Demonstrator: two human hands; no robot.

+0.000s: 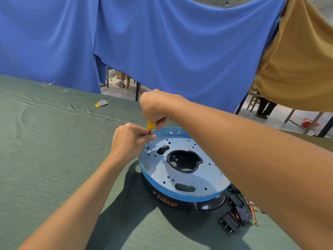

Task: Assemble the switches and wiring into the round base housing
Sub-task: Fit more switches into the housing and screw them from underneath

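The right hand (155,107) grips the yellow-handled screwdriver (150,125) from above; the left hand (129,139) pinches its shaft. If it tilts, the tip could skid across the round silver metal plate (207,175).

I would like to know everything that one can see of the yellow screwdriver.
The screwdriver has a short yellow handle, plastic by its look, and a thin dark metal shaft. It stands almost upright, its tip on the grey metal plate of the round base housing, near the plate's far left edge. The right hand grips the handle from above; the left hand pinches the shaft.
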